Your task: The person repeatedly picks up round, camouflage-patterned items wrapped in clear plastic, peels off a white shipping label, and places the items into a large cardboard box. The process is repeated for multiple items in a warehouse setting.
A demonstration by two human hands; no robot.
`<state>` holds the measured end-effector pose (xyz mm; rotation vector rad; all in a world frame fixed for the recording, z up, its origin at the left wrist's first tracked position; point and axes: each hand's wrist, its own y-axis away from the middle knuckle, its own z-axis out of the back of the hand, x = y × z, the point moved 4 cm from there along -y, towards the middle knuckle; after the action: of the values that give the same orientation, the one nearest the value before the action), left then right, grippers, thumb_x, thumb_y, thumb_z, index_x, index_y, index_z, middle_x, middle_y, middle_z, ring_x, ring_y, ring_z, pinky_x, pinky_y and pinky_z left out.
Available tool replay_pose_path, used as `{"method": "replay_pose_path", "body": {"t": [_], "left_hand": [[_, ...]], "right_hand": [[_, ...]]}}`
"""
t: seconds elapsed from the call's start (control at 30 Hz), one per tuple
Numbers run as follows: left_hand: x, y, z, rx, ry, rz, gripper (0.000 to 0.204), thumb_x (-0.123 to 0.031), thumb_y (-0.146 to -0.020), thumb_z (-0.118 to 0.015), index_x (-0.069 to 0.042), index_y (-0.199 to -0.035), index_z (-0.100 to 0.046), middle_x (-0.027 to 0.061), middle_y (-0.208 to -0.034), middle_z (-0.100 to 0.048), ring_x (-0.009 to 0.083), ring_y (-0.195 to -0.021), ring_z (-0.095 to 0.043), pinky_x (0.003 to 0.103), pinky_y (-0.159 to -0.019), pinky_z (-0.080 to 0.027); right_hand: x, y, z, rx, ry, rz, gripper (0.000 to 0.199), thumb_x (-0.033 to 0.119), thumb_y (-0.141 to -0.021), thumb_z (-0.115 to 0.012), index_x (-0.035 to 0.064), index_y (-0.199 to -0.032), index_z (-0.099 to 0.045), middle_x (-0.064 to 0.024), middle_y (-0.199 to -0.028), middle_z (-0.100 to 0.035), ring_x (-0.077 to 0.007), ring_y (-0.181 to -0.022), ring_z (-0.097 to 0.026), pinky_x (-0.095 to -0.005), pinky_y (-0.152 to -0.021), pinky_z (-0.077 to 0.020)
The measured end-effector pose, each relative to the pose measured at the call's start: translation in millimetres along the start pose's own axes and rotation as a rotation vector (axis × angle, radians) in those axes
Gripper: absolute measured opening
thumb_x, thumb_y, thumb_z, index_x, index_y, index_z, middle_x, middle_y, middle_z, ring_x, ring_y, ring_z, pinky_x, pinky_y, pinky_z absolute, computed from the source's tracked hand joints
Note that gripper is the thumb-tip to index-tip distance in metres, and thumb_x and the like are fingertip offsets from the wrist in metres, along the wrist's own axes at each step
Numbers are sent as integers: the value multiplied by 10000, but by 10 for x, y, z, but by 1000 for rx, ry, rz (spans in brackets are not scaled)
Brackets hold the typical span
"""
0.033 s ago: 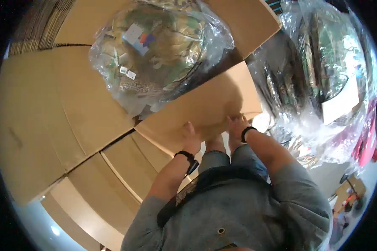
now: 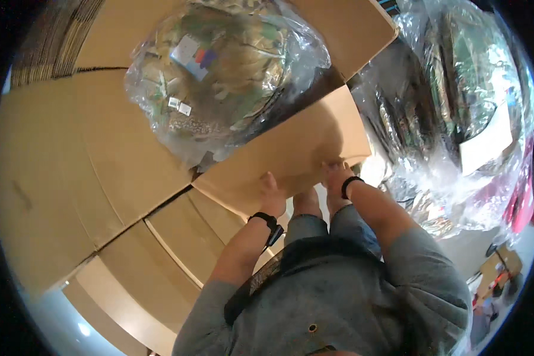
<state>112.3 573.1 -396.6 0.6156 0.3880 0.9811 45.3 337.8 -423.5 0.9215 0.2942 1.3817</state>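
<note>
A cardboard box flap (image 2: 291, 151) was held down at its near edge by the left hand (image 2: 272, 193) and right hand (image 2: 337, 177), fingers curled on it, beside a plastic-wrapped bundle (image 2: 225, 71) inside the box; nothing had shifted.

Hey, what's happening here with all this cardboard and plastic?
A person is bent over a big open cardboard box. Both the left hand and the right hand press on one flap. Inside sits a bulky bundle in clear plastic. More plastic-wrapped bundles lie to the right.
</note>
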Motion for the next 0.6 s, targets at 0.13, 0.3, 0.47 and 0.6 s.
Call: {"method": "replay_pose_path", "body": {"t": [0.13, 0.3, 0.47, 0.6], "left_hand": [[98, -278, -85, 63, 32, -87, 503, -177, -825, -464, -124, -1312, -351, 269, -1357, -169, 428, -1199, -275, 485, -990, -251], [-149, -634, 1141, -3, 313, -211, 390, -124, -775, -557, -54, -1155, -508, 186, -1121, -487, 355, -1024, -474, 415, -886, -383], [-345, -864, 2516, -729, 244, -378, 398, -115, -694, -661, -38, -1065, -538, 156, -1052, -501, 319, -995, -476, 389, -846, -394], [-545, -1375, 2839, -777, -8, -306, 797, -207, -635, -735, -99, -1304, -316, 206, -1315, -278, 385, -1188, -302, 492, -957, -285]], "right_hand": [[-135, -489, -174, 22, 33, -29, 649, 255, -787, -492, 148, -1369, -225, -164, -1299, -383, -331, -1255, -280, -421, -1011, -259], [-206, -816, -169, -53, -108, -3, 682, 177, -737, -559, 186, -1357, -276, -181, -1357, -293, -342, -1269, -252, -400, -1023, -261], [-170, -931, -51, -142, -241, -4, 641, 62, -777, -462, 182, -1368, -247, -232, -1340, -291, -365, -1240, -296, -412, -1005, -287], [-98, -822, -190, -143, -180, -13, 775, 128, -740, -533, 141, -1394, -116, -277, -1360, -226, -390, -1271, -224, -426, -1016, -255]]}}
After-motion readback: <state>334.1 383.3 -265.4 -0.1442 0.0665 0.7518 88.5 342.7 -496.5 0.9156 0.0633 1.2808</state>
